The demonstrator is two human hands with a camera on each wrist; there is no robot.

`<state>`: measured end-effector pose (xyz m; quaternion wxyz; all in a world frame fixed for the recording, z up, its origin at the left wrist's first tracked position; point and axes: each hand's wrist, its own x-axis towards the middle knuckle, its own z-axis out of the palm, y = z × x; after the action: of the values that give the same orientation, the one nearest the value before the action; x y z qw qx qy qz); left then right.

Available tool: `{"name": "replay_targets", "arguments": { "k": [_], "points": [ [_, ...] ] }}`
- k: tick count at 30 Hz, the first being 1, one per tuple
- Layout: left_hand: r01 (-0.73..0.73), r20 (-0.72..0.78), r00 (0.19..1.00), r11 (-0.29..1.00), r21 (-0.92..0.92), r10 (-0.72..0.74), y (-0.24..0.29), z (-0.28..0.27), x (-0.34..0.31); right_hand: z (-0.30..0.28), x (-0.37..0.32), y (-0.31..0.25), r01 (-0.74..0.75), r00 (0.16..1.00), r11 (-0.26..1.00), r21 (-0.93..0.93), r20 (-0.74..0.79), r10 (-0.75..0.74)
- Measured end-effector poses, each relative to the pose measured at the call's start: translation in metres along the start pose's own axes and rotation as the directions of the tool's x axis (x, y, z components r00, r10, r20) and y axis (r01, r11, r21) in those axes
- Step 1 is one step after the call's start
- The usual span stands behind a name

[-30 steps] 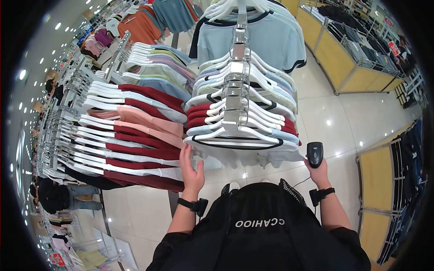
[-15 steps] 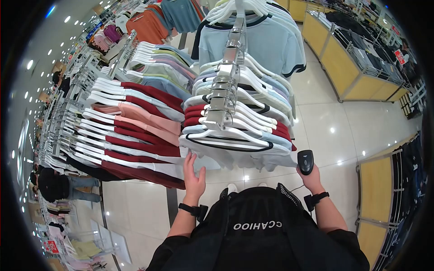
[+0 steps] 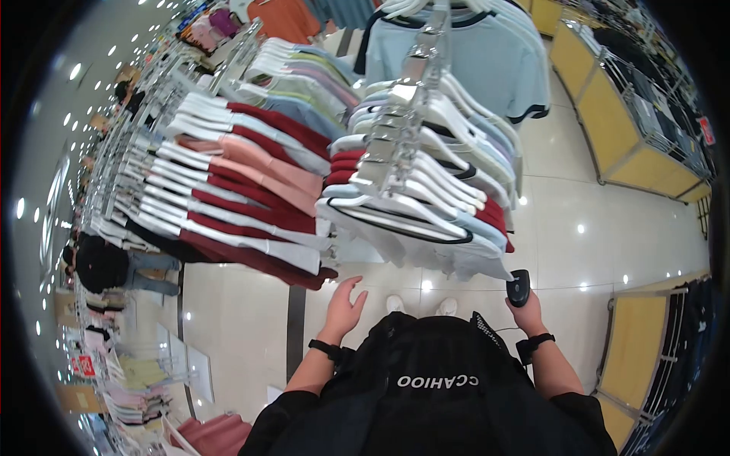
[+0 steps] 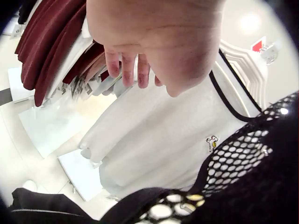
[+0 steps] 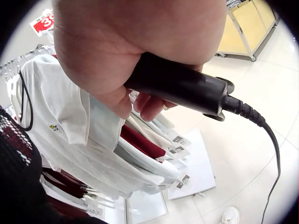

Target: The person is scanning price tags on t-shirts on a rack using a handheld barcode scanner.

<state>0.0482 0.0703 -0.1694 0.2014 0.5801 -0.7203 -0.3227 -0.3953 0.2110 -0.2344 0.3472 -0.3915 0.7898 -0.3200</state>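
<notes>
My right hand (image 3: 526, 313) grips a black handheld scanner (image 3: 518, 288) beside the lower right edge of a white shirt with black neckline trim (image 3: 426, 243), the front one on a rail of hangers. In the right wrist view, fingers curl round the scanner's handle (image 5: 177, 86) and a cable trails from it. My left hand (image 3: 346, 308) holds nothing, fingers extended, below and left of that shirt. In the left wrist view the left hand (image 4: 159, 42) hangs in front of the shirt (image 4: 154, 126), which bears a small emblem; whether they touch I cannot tell.
Dark red, pink and white garments (image 3: 251, 194) hang on the rack to the left. Light blue shirts (image 3: 456, 64) hang farther back. Yellow-sided display bins (image 3: 631, 144) stand on the right. A person in black (image 3: 106, 262) is at the far left.
My left hand has moved down and right, away from the shirt's left edge. The right hand with the scanner sits slightly lower. The view has shifted and the rail looks more tilted.
</notes>
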Motion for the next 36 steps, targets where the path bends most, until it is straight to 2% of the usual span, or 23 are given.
{"name": "replay_targets", "arguments": {
  "k": [2,4,6,8,10,12,16,18,20,22,26,28,30,31,36],
  "points": [
    [0.018,0.002,1.000,1.000,0.024,-0.018,-0.017,0.004,-0.011,0.005,-0.004,0.002,0.021,1.000,0.998,-0.060,0.018,-0.020],
    [0.109,0.092,0.990,0.994,-0.022,-0.107,-0.031,0.008,-0.020,0.012,-0.006,0.007,0.042,0.997,0.996,-0.081,0.065,-0.037],
    [0.119,0.087,0.989,0.993,-0.002,-0.118,-0.048,0.009,-0.028,0.019,-0.008,0.009,0.056,0.992,0.994,-0.099,0.119,-0.044],
    [0.185,0.188,0.964,0.982,0.021,-0.186,-0.068,0.010,-0.037,0.026,-0.011,0.008,0.065,0.988,0.993,-0.103,0.144,-0.050],
    [0.210,0.190,0.960,0.978,0.001,-0.206,-0.098,0.014,-0.049,0.032,-0.014,0.005,0.073,0.982,0.984,-0.161,0.185,-0.043],
    [0.366,0.299,0.893,0.929,-0.051,-0.336,-0.128,0.018,-0.066,0.039,-0.017,-0.002,0.078,0.976,0.976,-0.202,0.215,-0.033],
    [0.407,0.289,0.877,0.913,-0.024,-0.384,-0.195,0.020,-0.120,0.056,-0.021,-0.018,0.114,0.952,0.960,-0.254,0.306,-0.032],
    [0.548,0.330,0.791,0.836,-0.011,-0.514,-0.218,0.012,-0.148,0.068,-0.023,-0.030,0.154,0.943,0.952,-0.264,0.327,-0.062],
    [0.572,0.312,0.784,0.820,-0.026,-0.537,-0.240,0.002,-0.175,0.084,-0.028,-0.051,0.208,0.924,0.937,-0.282,0.370,-0.094],
    [0.661,0.338,0.705,0.750,0.002,-0.623,-0.254,-0.010,-0.197,0.103,-0.031,-0.069,0.242,0.913,0.927,-0.288,0.391,-0.117],
    [0.737,0.295,0.653,0.675,-0.032,-0.698,-0.284,-0.026,-0.226,0.143,-0.036,-0.101,0.327,0.875,0.897,-0.299,0.455,-0.168],
    [0.735,0.245,0.666,0.675,-0.059,-0.704,-0.294,-0.032,-0.236,0.162,-0.036,-0.116,0.366,0.854,0.883,-0.294,0.483,-0.193],
    [0.741,0.164,0.671,0.648,-0.177,-0.723,-0.309,-0.033,-0.247,0.179,-0.036,-0.126,0.416,0.821,0.863,-0.288,0.528,-0.219],
    [0.761,0.183,0.644,0.597,-0.255,-0.743,-0.316,-0.034,-0.251,0.186,-0.037,-0.133,0.431,0.810,0.857,-0.282,0.540,-0.230],
    [0.766,0.125,0.614,0.551,-0.331,-0.779,-0.334,-0.033,-0.286,0.217,-0.028,-0.153,0.506,0.761,0.808,-0.301,0.597,-0.255]
  ]
}}
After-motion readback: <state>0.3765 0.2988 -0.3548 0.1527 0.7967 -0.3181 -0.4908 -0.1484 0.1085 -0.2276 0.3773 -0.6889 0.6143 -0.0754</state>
